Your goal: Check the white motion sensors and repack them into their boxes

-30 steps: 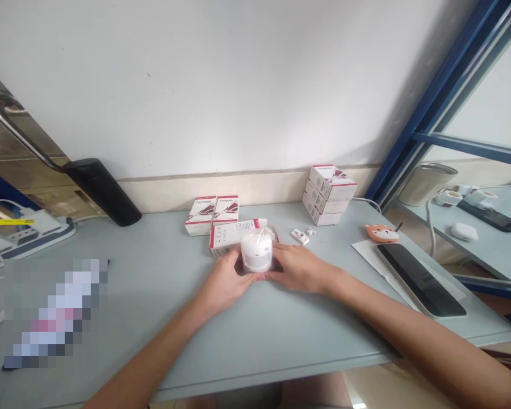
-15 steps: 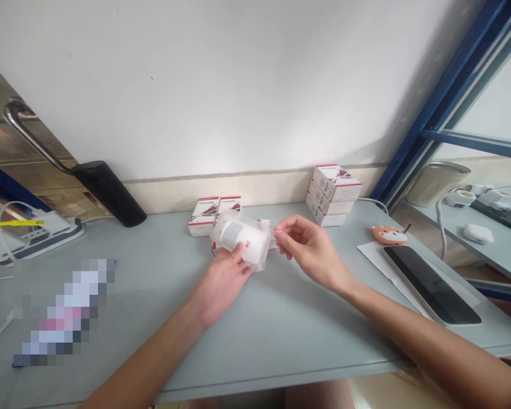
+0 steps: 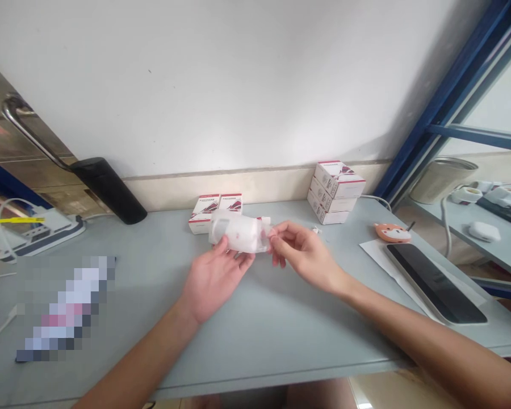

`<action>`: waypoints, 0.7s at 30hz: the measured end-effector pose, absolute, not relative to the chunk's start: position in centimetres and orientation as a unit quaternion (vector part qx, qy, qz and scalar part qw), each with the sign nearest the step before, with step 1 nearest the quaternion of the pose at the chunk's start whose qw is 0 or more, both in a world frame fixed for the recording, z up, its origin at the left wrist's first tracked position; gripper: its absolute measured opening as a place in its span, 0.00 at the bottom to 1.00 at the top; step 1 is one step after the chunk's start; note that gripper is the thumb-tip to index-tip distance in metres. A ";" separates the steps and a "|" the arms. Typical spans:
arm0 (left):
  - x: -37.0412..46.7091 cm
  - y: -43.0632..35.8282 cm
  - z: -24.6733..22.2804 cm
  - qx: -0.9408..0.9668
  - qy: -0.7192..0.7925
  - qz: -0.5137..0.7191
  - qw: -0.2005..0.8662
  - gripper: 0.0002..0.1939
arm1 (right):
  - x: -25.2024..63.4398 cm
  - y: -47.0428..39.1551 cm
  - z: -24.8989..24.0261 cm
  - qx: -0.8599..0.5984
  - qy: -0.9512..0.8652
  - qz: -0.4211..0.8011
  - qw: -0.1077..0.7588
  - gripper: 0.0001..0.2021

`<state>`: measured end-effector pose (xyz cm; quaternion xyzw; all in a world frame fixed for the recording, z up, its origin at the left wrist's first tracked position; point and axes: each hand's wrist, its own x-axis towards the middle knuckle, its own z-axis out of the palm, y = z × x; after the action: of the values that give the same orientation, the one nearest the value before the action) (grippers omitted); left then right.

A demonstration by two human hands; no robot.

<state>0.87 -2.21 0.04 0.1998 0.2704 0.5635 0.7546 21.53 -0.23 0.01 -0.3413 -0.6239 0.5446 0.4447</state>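
1. Left hand [image 3: 213, 281]: turned palm up and partly open, with its fingers under the white device [image 3: 232, 232] and the thumb against the near side, holding it.
2. Right hand [image 3: 309, 255]: fingers curled in, thumb and forefinger pinched shut on the end of the clear bag [image 3: 263, 238] around the device.
3. The device lies on its side in the bag, its grey window toward nine o'clock, held above the table [image 3: 255, 341]. It is the centre of the clock used here.
4. Two red-and-white boxes [image 3: 203, 215] sit between ten and twelve, just behind it; another box [image 3: 264, 219] is mostly hidden behind the bag.
5. Small white pieces [image 3: 317, 230] lie at three, beyond the right hand's fingers.
6. Between two and three, near the wall [image 3: 255, 85], stands a stack of three similar boxes [image 3: 336, 193].
7. Farther out at three is an orange-and-white animal-faced item [image 3: 393, 233]; between three and four, a dark-faced slab [image 3: 436, 284] rests partly on white paper [image 3: 372, 254].
8. Between nine and ten, a black cylinder [image 3: 113, 193] leans; at nine is a power strip [image 3: 46, 241].
9. Toward eight lies something pixelated [image 3: 68, 309], too obscured to tell.
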 end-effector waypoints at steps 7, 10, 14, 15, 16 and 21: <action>1.1 -2.6 0.3 0.294 0.263 0.571 0.720 0.27 | 22.3 -0.7 0.7 -0.338 -0.626 0.542 0.447 0.18; 1.3 -2.8 0.2 0.361 0.283 0.556 0.693 0.30 | 21.7 -1.0 0.0 -0.311 -0.633 0.559 0.436 0.25; 1.5 -3.1 0.2 0.426 0.299 0.532 0.668 0.28 | 20.9 -0.5 -0.9 -0.318 -0.580 0.537 0.524 0.17; 1.5 -3.2 0.2 0.439 0.306 0.527 0.660 0.29 | 21.0 -0.2 -0.8 -0.320 -0.573 0.535 0.532 0.17; 1.4 -3.2 0.2 0.454 0.316 0.523 0.649 0.30 | 21.1 0.0 -0.6 -0.320 -0.570 0.534 0.536 0.18; 0.8 -3.1 -0.3 0.605 0.407 0.594 0.340 0.51 | 22.9 0.6 1.6 -0.285 -0.583 0.522 0.554 0.16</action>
<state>0.84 -3.08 -0.34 0.6047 0.4070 0.5940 0.3405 22.92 0.59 1.65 -0.2852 -0.5825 0.5221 0.5538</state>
